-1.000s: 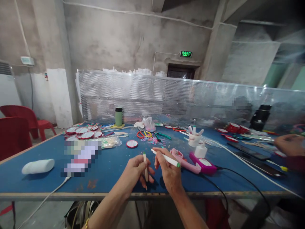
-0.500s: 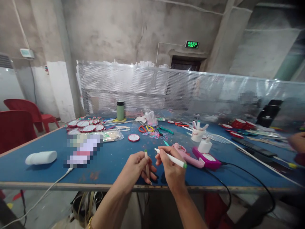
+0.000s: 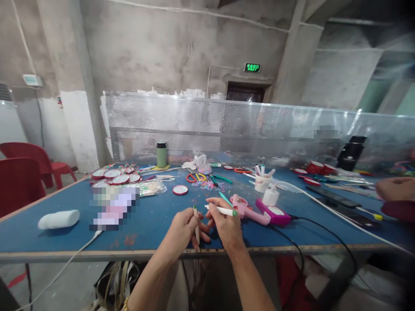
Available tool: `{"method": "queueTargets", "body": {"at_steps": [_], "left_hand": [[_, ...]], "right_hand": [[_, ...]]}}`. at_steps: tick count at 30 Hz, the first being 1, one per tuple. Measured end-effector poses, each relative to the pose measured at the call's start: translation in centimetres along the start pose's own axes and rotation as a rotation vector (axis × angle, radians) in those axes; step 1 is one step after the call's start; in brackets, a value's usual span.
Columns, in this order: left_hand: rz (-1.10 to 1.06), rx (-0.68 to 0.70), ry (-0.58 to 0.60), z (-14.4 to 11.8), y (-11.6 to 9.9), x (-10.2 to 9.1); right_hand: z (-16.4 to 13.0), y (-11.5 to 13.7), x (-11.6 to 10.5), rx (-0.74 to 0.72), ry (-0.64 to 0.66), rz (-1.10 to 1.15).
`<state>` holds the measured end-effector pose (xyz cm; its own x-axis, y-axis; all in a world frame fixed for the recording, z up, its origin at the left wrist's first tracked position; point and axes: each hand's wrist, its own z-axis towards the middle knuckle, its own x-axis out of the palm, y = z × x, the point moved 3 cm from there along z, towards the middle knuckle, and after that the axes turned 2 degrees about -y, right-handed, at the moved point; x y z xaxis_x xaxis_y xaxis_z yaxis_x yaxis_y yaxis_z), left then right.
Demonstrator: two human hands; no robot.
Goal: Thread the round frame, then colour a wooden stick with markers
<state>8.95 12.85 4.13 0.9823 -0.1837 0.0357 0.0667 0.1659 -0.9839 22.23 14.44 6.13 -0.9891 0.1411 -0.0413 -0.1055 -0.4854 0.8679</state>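
Blue desk [image 3: 145,233] below, left grip [image 3: 183,227] pinches a slim stick [image 3: 196,228], right grip [image 3: 228,229] a white pen [image 3: 225,210]; slackening could drop either.

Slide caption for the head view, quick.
Left hand holds a green-tipped stick, right hand a white marker, above a blue table.

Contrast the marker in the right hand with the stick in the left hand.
The marker is white, the stick beige. The marker lies nearly level in the right hand; the stick stands nearly upright in the left hand. Both have a green end.
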Motion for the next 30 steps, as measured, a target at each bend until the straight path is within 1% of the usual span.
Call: {"method": "queueTargets", "body": {"at_steps": [4, 8, 13, 16, 21, 23, 26, 30], "left_hand": [[0.009, 0.002, 0.026, -0.1, -0.1, 0.0], [-0.026, -0.035, 0.065, -0.2, -0.2, -0.1], [-0.045, -0.008, 0.061, -0.3, -0.6, -0.2], [-0.076, 0.004, 0.071, -0.3, -0.7, -0.2], [-0.144, 0.027, 0.053, -0.2, -0.5, -0.4], [-0.155, 0.046, 0.061, -0.1, -0.5, -0.4], [-0.149, 0.074, 0.053, 0.0, -0.5, -0.5], [-0.146, 0.072, 0.045, -0.2, -0.7, -0.4]], "right_hand": [[-0.1, 0.2, -0.2, -0.015, -0.061, 0.013], [-0.1, 0.3, -0.2, -0.054, -0.084, 0.078], [-0.2, 0.5, -0.1, -0.126, -0.031, 0.084], [0.0, 1.0, 0.2, -0.142, 0.014, 0.07], [0.3, 1.9, 0.9, -0.192, -0.017, 0.096], [0.1, 1.8, 1.4, -0.178, 0.006, 0.117], [-0.4, 1.2, 1.8, -0.1, 0.039, 0.168], [-0.7, 0.6, 1.6, -0.074, -0.004, 0.243]]}}
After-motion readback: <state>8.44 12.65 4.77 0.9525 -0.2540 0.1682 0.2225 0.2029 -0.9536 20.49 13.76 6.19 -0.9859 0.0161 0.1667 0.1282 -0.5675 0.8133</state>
